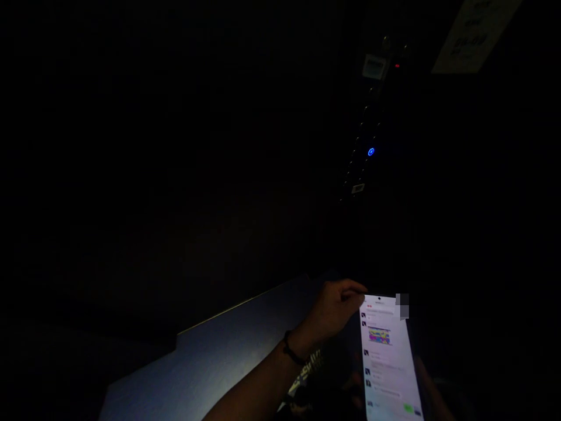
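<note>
A smartphone (388,356) with a bright screen stands at the lower right, showing a chat with several message bubbles and one colourful picture. At its upper left corner is my left hand (335,304), thumb and fingers closed on the phone's edge. A dark band circles the left wrist. My right hand (432,389) is mostly lost in the dark; part of it shows along the phone's right side, with what look like fingertips at the left edge, so it grips the phone from below.
Ahead on a dark wall is a button panel (362,146) like a lift's, with one button (371,152) glowing blue and a small red light (397,66) above. A paper notice (475,38) hangs upper right. A pale lit surface (232,356) lies lower left. Most surroundings are black.
</note>
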